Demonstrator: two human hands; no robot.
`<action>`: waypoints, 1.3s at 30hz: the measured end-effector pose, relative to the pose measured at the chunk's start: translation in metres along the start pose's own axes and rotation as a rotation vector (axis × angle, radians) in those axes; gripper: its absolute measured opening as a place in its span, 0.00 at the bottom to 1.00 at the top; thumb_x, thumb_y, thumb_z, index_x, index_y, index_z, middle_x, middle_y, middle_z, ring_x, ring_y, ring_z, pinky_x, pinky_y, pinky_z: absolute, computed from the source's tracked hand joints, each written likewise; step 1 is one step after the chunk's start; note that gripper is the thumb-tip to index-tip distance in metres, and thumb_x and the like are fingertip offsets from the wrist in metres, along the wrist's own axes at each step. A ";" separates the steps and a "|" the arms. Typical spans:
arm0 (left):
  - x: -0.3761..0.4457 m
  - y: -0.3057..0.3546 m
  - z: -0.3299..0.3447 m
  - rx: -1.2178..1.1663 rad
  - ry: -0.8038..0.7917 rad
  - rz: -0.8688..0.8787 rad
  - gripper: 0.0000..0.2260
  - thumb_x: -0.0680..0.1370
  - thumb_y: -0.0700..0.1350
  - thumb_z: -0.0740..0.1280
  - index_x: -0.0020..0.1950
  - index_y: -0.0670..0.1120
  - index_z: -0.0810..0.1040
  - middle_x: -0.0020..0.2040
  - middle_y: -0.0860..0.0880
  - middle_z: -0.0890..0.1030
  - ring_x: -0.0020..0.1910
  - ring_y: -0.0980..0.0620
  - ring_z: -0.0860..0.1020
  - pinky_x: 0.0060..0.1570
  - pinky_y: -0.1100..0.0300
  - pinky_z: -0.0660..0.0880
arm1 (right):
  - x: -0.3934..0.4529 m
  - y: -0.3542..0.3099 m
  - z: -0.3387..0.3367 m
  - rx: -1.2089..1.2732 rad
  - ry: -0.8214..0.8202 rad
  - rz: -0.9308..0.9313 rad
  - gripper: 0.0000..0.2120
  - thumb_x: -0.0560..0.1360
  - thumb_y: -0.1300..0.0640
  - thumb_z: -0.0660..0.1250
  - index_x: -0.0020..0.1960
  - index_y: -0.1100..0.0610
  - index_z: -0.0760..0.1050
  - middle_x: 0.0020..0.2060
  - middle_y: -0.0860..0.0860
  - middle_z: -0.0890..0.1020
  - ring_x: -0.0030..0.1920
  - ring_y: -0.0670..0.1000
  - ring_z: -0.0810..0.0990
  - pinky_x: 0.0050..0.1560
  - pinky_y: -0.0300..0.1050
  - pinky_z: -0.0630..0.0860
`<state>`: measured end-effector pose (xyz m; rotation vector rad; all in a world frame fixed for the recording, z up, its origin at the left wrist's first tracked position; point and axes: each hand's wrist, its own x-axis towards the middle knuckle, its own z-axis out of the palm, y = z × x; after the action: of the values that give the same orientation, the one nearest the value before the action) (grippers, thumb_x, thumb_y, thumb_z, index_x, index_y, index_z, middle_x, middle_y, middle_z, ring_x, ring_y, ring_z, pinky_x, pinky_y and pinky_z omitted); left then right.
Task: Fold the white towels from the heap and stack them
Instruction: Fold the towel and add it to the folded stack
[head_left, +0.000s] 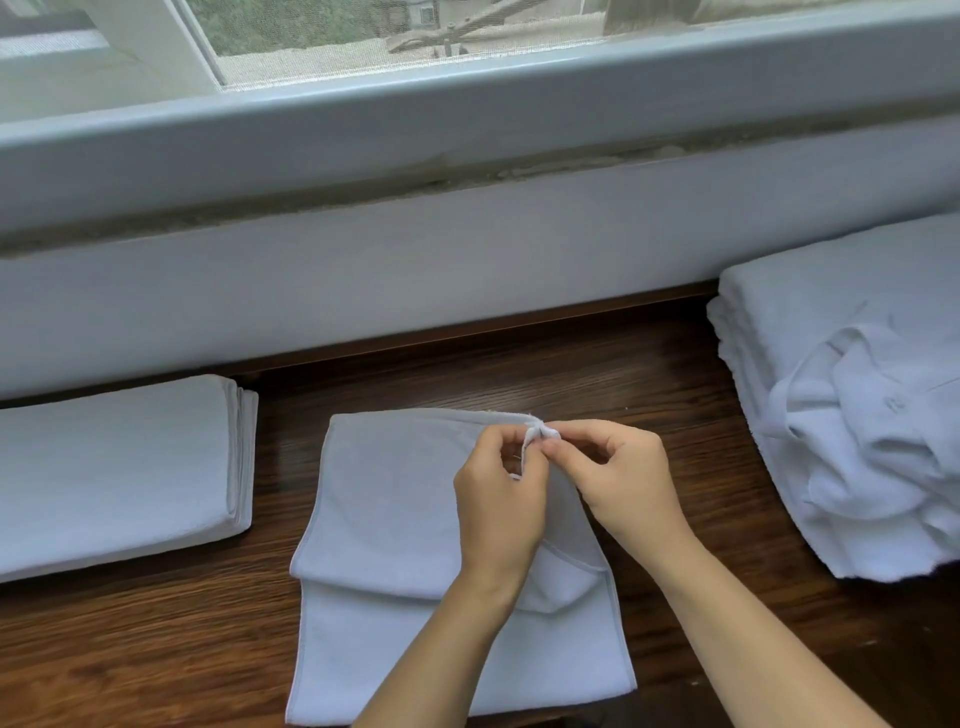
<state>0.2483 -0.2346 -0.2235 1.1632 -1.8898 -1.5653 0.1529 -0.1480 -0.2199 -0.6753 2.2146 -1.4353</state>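
Towel on table, both hands pinching far corner

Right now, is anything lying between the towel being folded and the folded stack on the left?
Nothing visible does. Both hands, left hand and right hand, pinch a corner of the towel. Between it and the folded stack there is only bare wooden table.
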 end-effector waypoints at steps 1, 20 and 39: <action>0.000 -0.001 0.002 -0.023 0.016 0.002 0.03 0.80 0.46 0.71 0.51 0.53 0.83 0.44 0.59 0.84 0.46 0.58 0.81 0.42 0.69 0.76 | 0.000 -0.001 -0.001 0.054 0.018 0.052 0.06 0.75 0.58 0.77 0.51 0.50 0.88 0.42 0.42 0.88 0.48 0.41 0.86 0.52 0.41 0.82; -0.001 -0.020 0.000 0.480 -0.415 0.485 0.17 0.84 0.49 0.59 0.72 0.47 0.73 0.63 0.49 0.75 0.63 0.52 0.71 0.62 0.58 0.73 | 0.013 0.010 -0.001 0.293 0.062 0.461 0.09 0.75 0.58 0.76 0.55 0.58 0.86 0.46 0.52 0.88 0.52 0.52 0.86 0.53 0.48 0.80; 0.125 -0.091 -0.167 0.702 0.023 -0.057 0.11 0.78 0.50 0.71 0.58 0.50 0.78 0.52 0.50 0.77 0.49 0.50 0.78 0.46 0.55 0.75 | 0.035 0.009 0.018 -0.089 0.033 0.352 0.02 0.82 0.55 0.68 0.49 0.51 0.76 0.29 0.54 0.85 0.27 0.57 0.84 0.40 0.59 0.84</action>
<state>0.3353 -0.4355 -0.2859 1.4979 -2.4962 -0.9041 0.1337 -0.1784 -0.2381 -0.2695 2.2924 -1.1847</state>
